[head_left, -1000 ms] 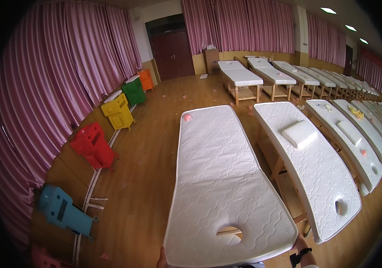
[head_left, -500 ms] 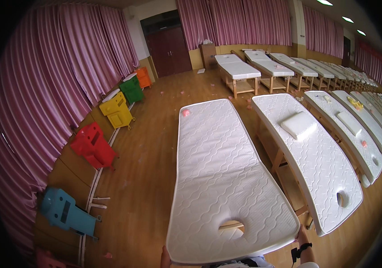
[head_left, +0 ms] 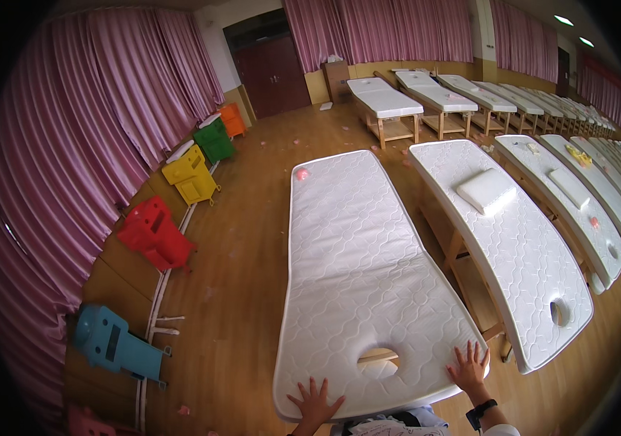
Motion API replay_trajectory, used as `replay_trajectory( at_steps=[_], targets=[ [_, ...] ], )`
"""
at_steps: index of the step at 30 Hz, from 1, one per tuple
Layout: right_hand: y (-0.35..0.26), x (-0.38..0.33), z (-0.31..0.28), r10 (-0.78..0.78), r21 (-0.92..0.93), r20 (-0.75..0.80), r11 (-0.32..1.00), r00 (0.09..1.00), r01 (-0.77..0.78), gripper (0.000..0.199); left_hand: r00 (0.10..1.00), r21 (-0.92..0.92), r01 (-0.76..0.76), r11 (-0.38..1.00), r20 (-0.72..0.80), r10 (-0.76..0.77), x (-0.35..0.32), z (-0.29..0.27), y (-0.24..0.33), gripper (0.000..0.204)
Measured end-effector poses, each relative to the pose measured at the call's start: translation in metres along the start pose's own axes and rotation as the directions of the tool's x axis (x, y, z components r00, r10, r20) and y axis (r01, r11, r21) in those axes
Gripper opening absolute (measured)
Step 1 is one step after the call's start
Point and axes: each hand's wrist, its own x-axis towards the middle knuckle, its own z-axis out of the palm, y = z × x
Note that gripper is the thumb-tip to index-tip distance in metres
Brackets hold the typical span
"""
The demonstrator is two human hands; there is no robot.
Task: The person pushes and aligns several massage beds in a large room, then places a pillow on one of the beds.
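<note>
a: contact?
b: left hand [head_left: 315,402] and right hand [head_left: 469,369], both palm down, fingers spread, on near end of white bed [head_left: 347,291].
a: between them?
b: oval hole [head_left: 378,361].
a: nearby?
b: second bed [head_left: 517,254] to the right, bearing white pillow [head_left: 486,192]; red cart [head_left: 156,234] at left.

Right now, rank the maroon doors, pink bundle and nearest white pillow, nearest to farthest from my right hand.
From your right hand:
1. White pillow, on the adjacent massage table.
2. Pink bundle, far left on the near massage table.
3. Maroon doors, back left.
</note>
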Motion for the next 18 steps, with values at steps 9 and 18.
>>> replay_trajectory(
  at_steps=[9, 18],
  targets=[
    [0.000, -0.011, 0.071, -0.122, 0.141, 0.118, 0.984, 0.986, 0.105, 0.065, 0.980, 0.060, -0.117, 0.991, -0.156, 0.125, 0.008, 0.050, -0.025, 0.071],
    [0.009, -0.009, 0.070, -0.142, 0.175, 0.286, 0.980, 0.948, 0.094, 0.076, 0.984, 0.011, -0.118, 0.993, -0.133, 0.119, 0.009, 0.060, -0.030, 0.073]
  ],
)
